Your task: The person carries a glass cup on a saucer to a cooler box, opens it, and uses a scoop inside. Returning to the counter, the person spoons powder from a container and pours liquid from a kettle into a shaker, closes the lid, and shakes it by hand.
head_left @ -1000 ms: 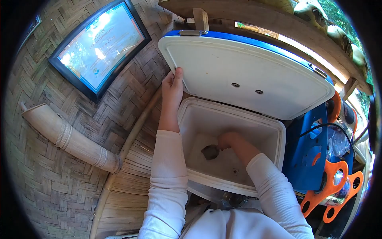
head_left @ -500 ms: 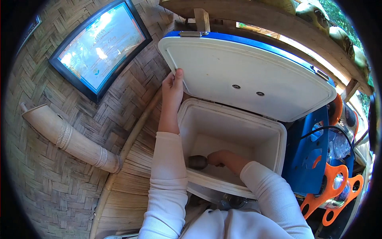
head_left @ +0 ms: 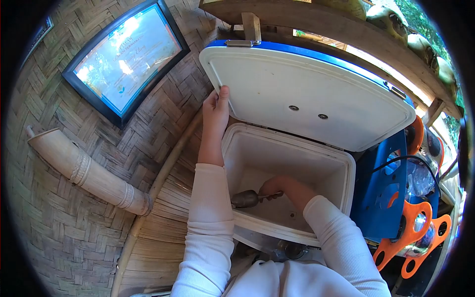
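Note:
My left hand (head_left: pixel 216 110) grips the left edge of the raised cooler lid (head_left: pixel 302 94), thumb on its white inner face. Below it stands the white cooler box (head_left: pixel 341 168), its inside open to view. Down in the box, my right hand (head_left: pixel 276 187) is closed around the handle of a grey metal scoop (head_left: pixel 245 199). The scoop's bowl points left, near the box's front left inner corner. A small drain hole (head_left: pixel 292 215) shows on the box floor, right of the scoop.
A framed certificate (head_left: pixel 126 59) and a bamboo tube (head_left: pixel 91 173) are on the woven wall. Right of the cooler stand a blue panel (head_left: pixel 381 193) with cut-outs and orange brackets (head_left: pixel 408 232). A wooden rail (head_left: pixel 341 24) runs behind the lid.
My right hand has turned and shifted slightly right and up, so the scoop's handle now shows and its bowl is tilted differently. The drain hole has come into view. The lid is nearly unmoved.

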`<control>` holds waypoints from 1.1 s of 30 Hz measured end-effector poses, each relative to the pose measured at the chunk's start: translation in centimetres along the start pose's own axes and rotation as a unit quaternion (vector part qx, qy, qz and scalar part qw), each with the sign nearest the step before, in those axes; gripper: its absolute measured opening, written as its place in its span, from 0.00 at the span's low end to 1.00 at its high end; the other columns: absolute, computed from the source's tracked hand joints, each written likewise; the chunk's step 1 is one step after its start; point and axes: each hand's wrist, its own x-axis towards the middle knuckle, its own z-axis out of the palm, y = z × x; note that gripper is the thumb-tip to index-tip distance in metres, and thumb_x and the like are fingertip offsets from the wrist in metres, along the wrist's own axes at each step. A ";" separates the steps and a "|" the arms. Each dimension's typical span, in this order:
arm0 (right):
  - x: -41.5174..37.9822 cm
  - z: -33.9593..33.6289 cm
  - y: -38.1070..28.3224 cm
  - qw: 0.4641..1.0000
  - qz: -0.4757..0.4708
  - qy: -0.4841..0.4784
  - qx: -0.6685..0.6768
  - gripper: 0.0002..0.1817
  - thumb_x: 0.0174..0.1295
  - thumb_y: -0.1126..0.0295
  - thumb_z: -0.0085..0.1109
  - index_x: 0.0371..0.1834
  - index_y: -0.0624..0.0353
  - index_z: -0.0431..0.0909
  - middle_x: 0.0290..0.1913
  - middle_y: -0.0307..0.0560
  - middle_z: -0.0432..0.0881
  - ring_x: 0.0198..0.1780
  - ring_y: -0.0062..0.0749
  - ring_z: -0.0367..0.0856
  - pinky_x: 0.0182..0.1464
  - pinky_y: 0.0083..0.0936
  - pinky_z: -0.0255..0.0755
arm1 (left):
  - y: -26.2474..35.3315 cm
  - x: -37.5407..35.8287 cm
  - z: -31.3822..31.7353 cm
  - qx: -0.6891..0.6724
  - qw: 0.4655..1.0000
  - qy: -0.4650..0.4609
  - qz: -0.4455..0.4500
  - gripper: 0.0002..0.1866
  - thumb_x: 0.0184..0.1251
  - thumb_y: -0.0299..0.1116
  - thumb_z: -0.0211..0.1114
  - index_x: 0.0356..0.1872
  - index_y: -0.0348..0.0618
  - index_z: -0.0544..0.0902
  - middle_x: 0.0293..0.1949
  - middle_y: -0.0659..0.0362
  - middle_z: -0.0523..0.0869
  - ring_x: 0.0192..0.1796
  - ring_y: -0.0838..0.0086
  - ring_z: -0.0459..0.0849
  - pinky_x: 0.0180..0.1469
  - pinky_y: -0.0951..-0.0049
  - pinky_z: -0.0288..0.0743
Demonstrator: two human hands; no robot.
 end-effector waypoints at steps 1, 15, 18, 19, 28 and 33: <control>-0.1 -0.3 0.0 1.000 0.000 0.002 0.001 0.14 0.56 0.53 0.55 0.35 0.50 0.80 0.24 0.37 0.72 0.27 0.26 0.69 0.29 0.29 0.64 | -0.1 0.1 -0.1 -0.001 1.000 -0.002 0.001 0.33 0.62 0.59 0.58 0.44 0.31 0.80 0.38 0.59 0.82 0.41 0.78 0.76 0.46 0.77 0.68; -7.6 -3.4 -0.7 0.991 -0.070 0.071 0.085 0.15 0.61 0.51 0.48 0.33 0.46 0.80 0.23 0.29 0.72 0.22 0.17 0.65 0.25 0.20 0.63 | -0.2 0.1 0.0 -0.007 1.000 -0.010 -0.010 0.33 0.63 0.58 0.58 0.49 0.31 0.78 0.42 0.56 0.83 0.45 0.76 0.78 0.50 0.76 0.69; -10.3 -3.4 -1.4 0.987 -0.075 0.129 0.067 0.17 0.63 0.53 0.45 0.36 0.47 0.81 0.22 0.30 0.72 0.21 0.17 0.65 0.24 0.20 0.62 | -0.3 0.1 0.0 -0.017 1.000 -0.008 -0.014 0.33 0.63 0.58 0.58 0.49 0.31 0.78 0.42 0.56 0.83 0.45 0.76 0.78 0.50 0.75 0.69; -11.5 -3.2 -1.7 0.986 -0.073 0.132 0.067 0.17 0.63 0.53 0.45 0.36 0.47 0.81 0.22 0.30 0.72 0.21 0.17 0.65 0.24 0.20 0.62 | -0.3 0.0 0.0 -0.020 1.000 -0.009 -0.013 0.33 0.63 0.58 0.58 0.49 0.31 0.78 0.42 0.56 0.83 0.45 0.76 0.78 0.50 0.75 0.69; -19.2 1.8 -1.6 0.925 -0.125 0.342 -0.112 0.16 0.65 0.64 0.41 0.45 0.50 0.81 0.22 0.40 0.71 0.25 0.25 0.69 0.30 0.25 0.66 | -1.1 -0.1 0.5 -0.014 1.000 0.001 0.007 0.31 0.65 0.57 0.56 0.49 0.33 0.79 0.42 0.55 0.83 0.44 0.74 0.79 0.48 0.75 0.70; -21.9 8.3 -2.4 0.863 -0.063 0.443 0.235 0.17 0.68 0.59 0.44 0.40 0.59 0.81 0.22 0.39 0.71 0.26 0.22 0.67 0.30 0.23 0.65 | -1.4 -0.5 1.2 -0.067 0.996 0.019 0.053 0.32 0.66 0.58 0.54 0.51 0.33 0.77 0.45 0.52 0.82 0.48 0.71 0.78 0.52 0.71 0.69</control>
